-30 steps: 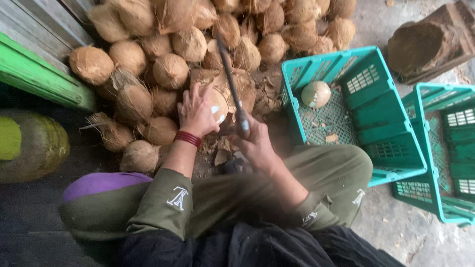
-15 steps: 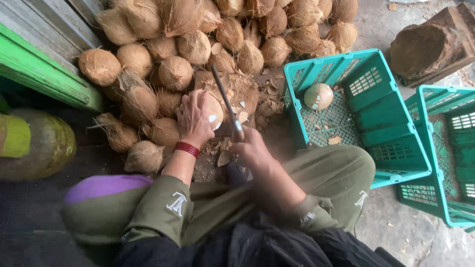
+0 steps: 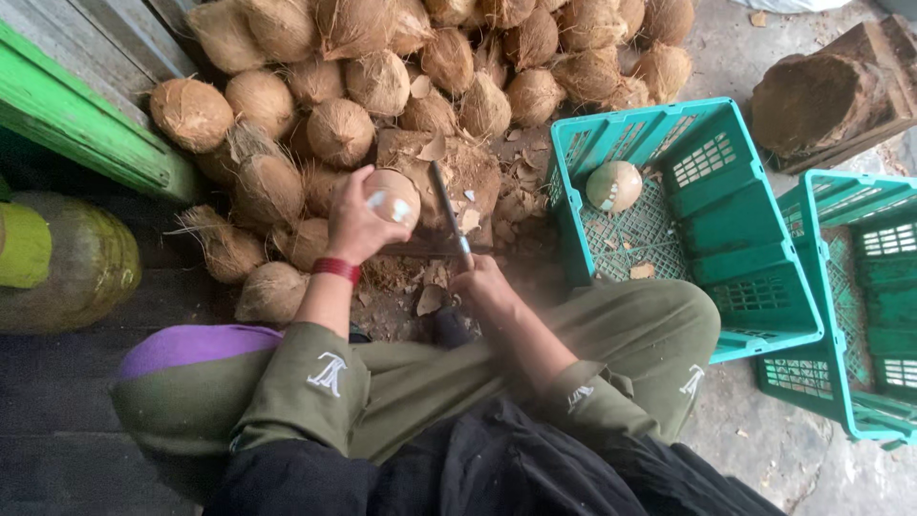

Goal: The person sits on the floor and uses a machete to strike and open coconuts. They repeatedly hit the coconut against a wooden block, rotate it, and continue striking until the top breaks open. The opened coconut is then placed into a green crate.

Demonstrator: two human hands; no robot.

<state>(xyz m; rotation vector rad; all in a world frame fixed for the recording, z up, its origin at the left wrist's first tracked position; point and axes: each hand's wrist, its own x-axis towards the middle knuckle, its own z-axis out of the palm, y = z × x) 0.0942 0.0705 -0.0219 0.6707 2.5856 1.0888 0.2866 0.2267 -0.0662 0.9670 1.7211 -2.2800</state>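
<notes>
**Coconut being trimmed beside a heap of husked nuts**

At the far left a rounded green and yellow container (image 3: 57, 263) is sitting on the dark floor, below a green painted board (image 3: 86, 134). Next to it a pile of brown, hairy coconuts (image 3: 344, 86) is spreading across the top of the view.

In front of the pile, the left hand (image 3: 355, 225) is wrapping its fingers round a partly peeled coconut (image 3: 394, 196), gripping it firmly from the side; a red band (image 3: 335, 268) is circling that wrist. The coconut is being held just above a worn wooden block (image 3: 478, 172) littered with husk chips.

Just to the right, the right hand (image 3: 482, 285) is closing in a fist round the handle of a long knife (image 3: 449, 215), whose blade is pointing up and away, right beside the held coconut; whether blade and shell are touching cannot be told.

Farther right, a teal plastic crate (image 3: 745, 229) is holding one pale, cleaned coconut (image 3: 613, 185) near its far corner. A second teal crate (image 3: 860, 315) is standing beside it at the right edge, and a chunk of wood (image 3: 821, 96) is lying above them on the concrete.
</notes>
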